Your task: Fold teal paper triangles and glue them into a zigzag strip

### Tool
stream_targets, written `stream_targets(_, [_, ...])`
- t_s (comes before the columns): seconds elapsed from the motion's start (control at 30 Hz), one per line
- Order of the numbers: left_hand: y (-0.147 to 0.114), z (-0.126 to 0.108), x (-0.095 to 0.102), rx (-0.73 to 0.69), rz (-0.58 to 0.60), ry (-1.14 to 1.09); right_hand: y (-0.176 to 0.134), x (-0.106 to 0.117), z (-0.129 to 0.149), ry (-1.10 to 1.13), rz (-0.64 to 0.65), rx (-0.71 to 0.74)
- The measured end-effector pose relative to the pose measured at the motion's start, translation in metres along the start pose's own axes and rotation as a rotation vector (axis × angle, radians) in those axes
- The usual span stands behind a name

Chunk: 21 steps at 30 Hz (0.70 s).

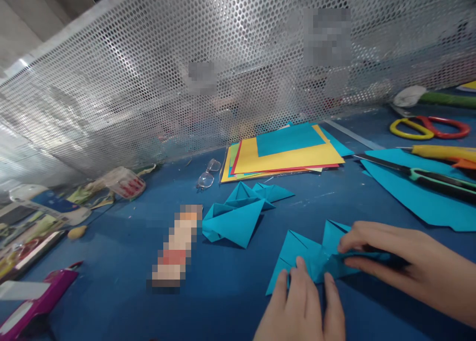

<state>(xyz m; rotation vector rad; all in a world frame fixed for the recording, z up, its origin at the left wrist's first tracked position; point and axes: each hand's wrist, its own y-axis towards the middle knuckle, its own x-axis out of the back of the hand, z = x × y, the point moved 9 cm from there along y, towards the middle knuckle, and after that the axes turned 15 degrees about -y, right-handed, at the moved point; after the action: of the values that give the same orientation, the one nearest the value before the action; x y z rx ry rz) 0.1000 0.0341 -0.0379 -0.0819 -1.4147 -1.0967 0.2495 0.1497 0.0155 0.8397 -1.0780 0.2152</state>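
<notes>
A partly folded sheet of blue paper (297,254) lies on the table in front of me, with creases and raised pointed flaps. My left hand (303,306) rests on its near side, fingers stretched out and thumb apart, touching the paper. At the paper's right part, my right hand (397,261) pinches a folded flap between thumb and fingers. Some of that flap is hidden behind the hand. Just beyond, to the left, sit folded blue paper shapes (234,224) with standing points.
A stack of coloured paper (286,157) lies near the perforated metal screen (223,48). On the right are scissors (429,128), a black-and-green tool (435,175) and cut blue paper (420,202). Glasses (208,174), a clear box (124,182) and a purple tool (40,299) lie leftward.
</notes>
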Motion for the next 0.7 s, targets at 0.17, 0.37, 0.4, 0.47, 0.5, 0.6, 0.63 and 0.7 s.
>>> stream_targets(0.17, [-0.002,-0.007,-0.013,-0.020,0.113,-0.006,0.001,0.001,0.004,-0.032,-0.017,-0.008])
stream_targets(0.37, [0.000,-0.002,0.000,-0.003,0.000,-0.043,0.019,0.022,0.037,-0.056,-0.159,0.237])
stream_targets(0.4, [0.001,0.001,0.003,0.018,-0.029,-0.057,0.021,0.025,0.040,-0.056,-0.172,0.250])
stream_targets(0.47, [0.002,0.005,0.007,0.041,-0.058,-0.081,0.022,0.026,0.043,-0.057,-0.175,0.258])
stream_targets(0.5, [0.002,0.005,0.007,0.044,-0.060,-0.088,0.022,0.025,0.042,-0.052,-0.167,0.258])
stream_targets(0.6, [-0.003,0.004,-0.004,0.014,-0.023,-0.078,0.014,0.012,0.030,-0.031,-0.108,0.166])
stream_targets(0.63, [-0.006,0.002,-0.009,-0.005,-0.009,-0.069,0.010,0.007,0.023,-0.028,-0.086,0.116])
stream_targets(0.7, [-0.012,-0.001,-0.018,-0.039,0.015,-0.044,0.002,-0.003,0.011,-0.029,-0.058,0.041])
